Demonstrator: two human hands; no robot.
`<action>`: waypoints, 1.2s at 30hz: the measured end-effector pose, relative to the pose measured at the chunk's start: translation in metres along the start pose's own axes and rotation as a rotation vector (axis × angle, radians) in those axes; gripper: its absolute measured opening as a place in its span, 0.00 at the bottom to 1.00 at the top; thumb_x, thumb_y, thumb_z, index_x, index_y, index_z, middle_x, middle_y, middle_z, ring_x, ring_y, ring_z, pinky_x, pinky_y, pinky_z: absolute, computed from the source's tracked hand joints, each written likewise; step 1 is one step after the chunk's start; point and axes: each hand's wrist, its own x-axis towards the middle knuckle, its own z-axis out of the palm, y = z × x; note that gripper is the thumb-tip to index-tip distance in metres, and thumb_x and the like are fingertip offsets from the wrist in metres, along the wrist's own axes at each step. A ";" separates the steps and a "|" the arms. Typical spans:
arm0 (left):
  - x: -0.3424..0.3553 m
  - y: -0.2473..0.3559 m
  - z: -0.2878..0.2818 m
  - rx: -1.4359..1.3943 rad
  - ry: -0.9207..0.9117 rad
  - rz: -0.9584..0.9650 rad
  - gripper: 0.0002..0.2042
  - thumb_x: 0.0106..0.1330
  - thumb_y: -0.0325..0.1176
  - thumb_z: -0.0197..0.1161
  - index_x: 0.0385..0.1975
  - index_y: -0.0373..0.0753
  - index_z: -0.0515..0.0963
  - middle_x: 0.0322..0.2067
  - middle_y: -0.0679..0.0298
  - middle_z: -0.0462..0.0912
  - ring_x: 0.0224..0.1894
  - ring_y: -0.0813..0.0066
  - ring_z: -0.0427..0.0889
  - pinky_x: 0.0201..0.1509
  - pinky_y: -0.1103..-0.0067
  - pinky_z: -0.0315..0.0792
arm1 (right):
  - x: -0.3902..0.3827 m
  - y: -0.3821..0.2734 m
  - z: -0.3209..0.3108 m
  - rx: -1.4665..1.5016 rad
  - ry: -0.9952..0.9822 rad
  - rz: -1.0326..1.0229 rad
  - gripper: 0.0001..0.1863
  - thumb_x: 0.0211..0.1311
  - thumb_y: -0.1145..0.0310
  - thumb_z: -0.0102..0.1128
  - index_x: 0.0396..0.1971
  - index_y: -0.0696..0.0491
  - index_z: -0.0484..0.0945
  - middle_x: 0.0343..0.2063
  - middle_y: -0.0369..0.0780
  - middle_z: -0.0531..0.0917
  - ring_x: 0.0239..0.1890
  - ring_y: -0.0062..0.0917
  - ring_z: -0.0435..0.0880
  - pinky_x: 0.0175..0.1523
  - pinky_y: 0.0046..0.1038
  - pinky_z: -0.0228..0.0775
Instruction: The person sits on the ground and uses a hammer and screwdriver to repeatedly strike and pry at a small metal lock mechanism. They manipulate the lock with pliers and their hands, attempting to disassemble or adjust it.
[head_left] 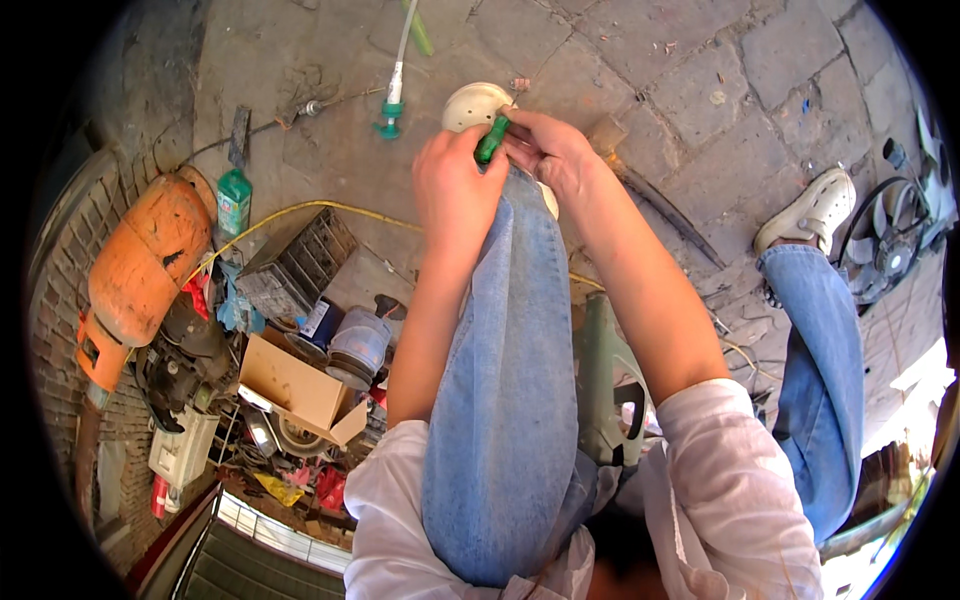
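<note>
My left hand [455, 175] is closed around a short green handle [490, 140], possibly a tool, just above my raised jeans-clad leg [505, 360]. My right hand [550, 150] is closed beside it, fingertips at the handle's upper end; whatever else lies between the fingers is hidden. Directly behind both hands is a cream shoe [475, 100] on that leg's foot, partly covered by them. A white tube with a green fitting [392, 115] lies on the paving to the left of the hands.
An orange gas cylinder [145, 270], yellow hose [300, 207], open cardboard box [290, 380], metal crate [285, 270] and containers crowd the left. My other shod foot [805, 210] is at right, beside a black fan [888, 255]. A dark curved strip [670, 215] lies on the paving [720, 80].
</note>
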 end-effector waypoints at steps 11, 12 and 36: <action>-0.005 0.007 0.002 0.047 -0.001 0.003 0.14 0.52 0.32 0.71 0.38 0.37 0.83 0.30 0.56 0.81 0.36 0.55 0.80 0.41 0.65 0.73 | 0.000 -0.007 -0.011 -0.121 -0.040 0.043 0.09 0.61 0.69 0.67 0.36 0.58 0.79 0.33 0.39 0.82 0.35 0.24 0.86 0.42 0.21 0.85; -0.006 0.006 0.004 0.038 0.025 0.028 0.14 0.52 0.32 0.71 0.38 0.37 0.83 0.31 0.56 0.81 0.37 0.55 0.80 0.41 0.65 0.72 | 0.001 -0.008 -0.012 -0.116 -0.046 0.039 0.09 0.61 0.69 0.67 0.35 0.58 0.79 0.33 0.39 0.82 0.34 0.24 0.85 0.41 0.21 0.86; 0.061 -0.038 0.052 -0.786 0.038 -0.363 0.12 0.63 0.31 0.54 0.31 0.36 0.86 0.22 0.74 0.77 0.26 0.85 0.71 0.34 0.84 0.66 | -0.097 0.009 -0.234 -1.758 0.620 -1.150 0.20 0.54 0.63 0.69 0.41 0.57 0.72 0.40 0.47 0.75 0.42 0.43 0.78 0.47 0.39 0.72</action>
